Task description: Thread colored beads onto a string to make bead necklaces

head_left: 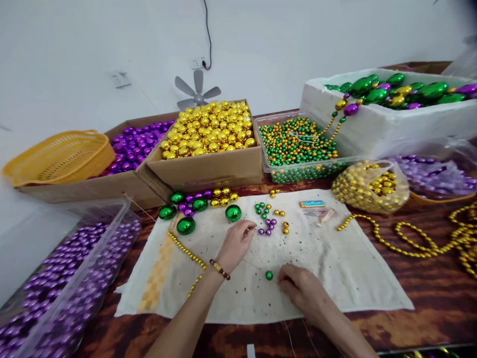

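My left hand (237, 242), with a beaded bracelet at its wrist, is closed in a pinch beside a cluster of small purple beads (269, 227). What its fingertips hold is too small to make out. Near the cloth's middle, my right hand (302, 289) pinches a thin thread beside a green bead (269, 275). Faint thread also runs from that bead toward the left forearm. Small green beads (263, 211) and small gold beads (285, 227) lie beyond. Large green balls (186, 225) sit left of them, and a gold bead string (190, 254) passes behind my left forearm.
A white cloth (346, 268) covers the table's middle. Behind it stand boxes of gold balls (206, 169) and purple balls, a clear tub (267, 160) of mixed beads and a foam box (335, 117). A purple-bead bin (93, 258) is at left, gold strands (417, 251) at right.
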### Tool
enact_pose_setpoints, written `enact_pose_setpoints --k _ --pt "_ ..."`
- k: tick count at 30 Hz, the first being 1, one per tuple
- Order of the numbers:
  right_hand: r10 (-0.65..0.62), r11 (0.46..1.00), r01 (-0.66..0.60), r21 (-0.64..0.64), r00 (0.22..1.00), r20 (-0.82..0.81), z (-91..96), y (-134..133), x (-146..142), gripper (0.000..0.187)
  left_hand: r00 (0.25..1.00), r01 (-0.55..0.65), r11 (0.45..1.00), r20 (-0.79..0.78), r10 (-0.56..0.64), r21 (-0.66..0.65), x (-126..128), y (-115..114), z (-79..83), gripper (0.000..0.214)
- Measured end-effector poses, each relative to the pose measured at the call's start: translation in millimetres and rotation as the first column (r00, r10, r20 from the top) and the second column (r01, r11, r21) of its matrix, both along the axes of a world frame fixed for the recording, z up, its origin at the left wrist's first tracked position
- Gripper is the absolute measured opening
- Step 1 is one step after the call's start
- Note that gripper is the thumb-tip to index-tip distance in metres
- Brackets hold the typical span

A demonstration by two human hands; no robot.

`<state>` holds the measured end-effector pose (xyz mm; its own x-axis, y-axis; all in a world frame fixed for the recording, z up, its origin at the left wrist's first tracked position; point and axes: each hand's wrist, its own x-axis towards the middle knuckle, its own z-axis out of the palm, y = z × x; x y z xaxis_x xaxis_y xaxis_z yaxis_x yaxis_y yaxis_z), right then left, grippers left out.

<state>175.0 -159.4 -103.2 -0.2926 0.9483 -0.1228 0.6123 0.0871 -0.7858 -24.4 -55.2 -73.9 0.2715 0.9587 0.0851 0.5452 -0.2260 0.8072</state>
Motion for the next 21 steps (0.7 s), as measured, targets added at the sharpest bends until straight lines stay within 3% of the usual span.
enact_pose_setpoints --k 4,8,13,16,21 --pt "-0.124 0.962 0.03 -0.27 0.932 -0.34 -7.5 -17.6 31.1 0.02 0.987 -0.096 0.986 0.119 0.112 -0.134 4.6 9.3 -7.5 0.02" --pt "-0.256 0.917 0.026 -0.398 0.804 -0.537 -7.5 -25.2 38.2 0.029 0.928 -0.352 0.936 0.12 0.352 -0.025 -4.4 8.2 -21.1 0.023" --pt "-0.376 0.879 -0.006 -0.477 0.607 -0.7 -4.8 -24.0 6.7 0.031 0.829 -0.558 0.824 0.105 0.549 0.1 -37.4 26.6 -24.2 0.031" --pt "-0.362 0.877 -0.076 -0.474 0.545 -0.756 -13.5 -22.2 -15.7 0.032 0.822 -0.565 0.805 0.035 0.569 0.182 -54.3 52.1 -17.3 0.031" --pt "-0.385 0.855 -0.09 -0.511 0.549 -0.742 -27.1 -20.4 -31.9 0.036 0.863 -0.394 0.865 -0.2 0.465 0.31 -59.5 95.3 -0.8 0.016"
